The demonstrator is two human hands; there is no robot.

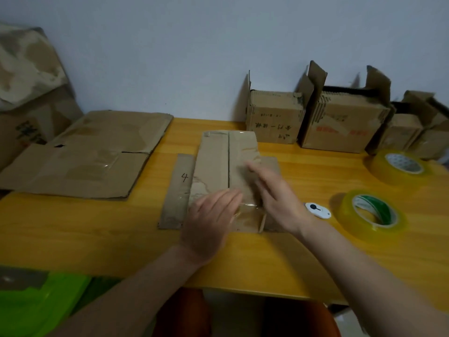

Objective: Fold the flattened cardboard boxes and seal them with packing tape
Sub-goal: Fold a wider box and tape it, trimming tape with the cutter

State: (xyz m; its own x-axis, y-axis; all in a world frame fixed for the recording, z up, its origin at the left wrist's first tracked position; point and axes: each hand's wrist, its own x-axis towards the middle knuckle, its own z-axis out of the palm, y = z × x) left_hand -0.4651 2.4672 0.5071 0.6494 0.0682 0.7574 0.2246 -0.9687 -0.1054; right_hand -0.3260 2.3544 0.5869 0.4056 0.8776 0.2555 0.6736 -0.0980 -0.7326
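Brown flat cardboard box (218, 161) looks light and bendy, best lifted by its edges; both hands, left hand (209, 222) and right hand (277, 193), lie open on it.

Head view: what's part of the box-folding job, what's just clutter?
Job:
flat box under both hands
flat cardboard stack
near tape roll
far tape roll
left hand
right hand

Clutter:
white tag
green bag
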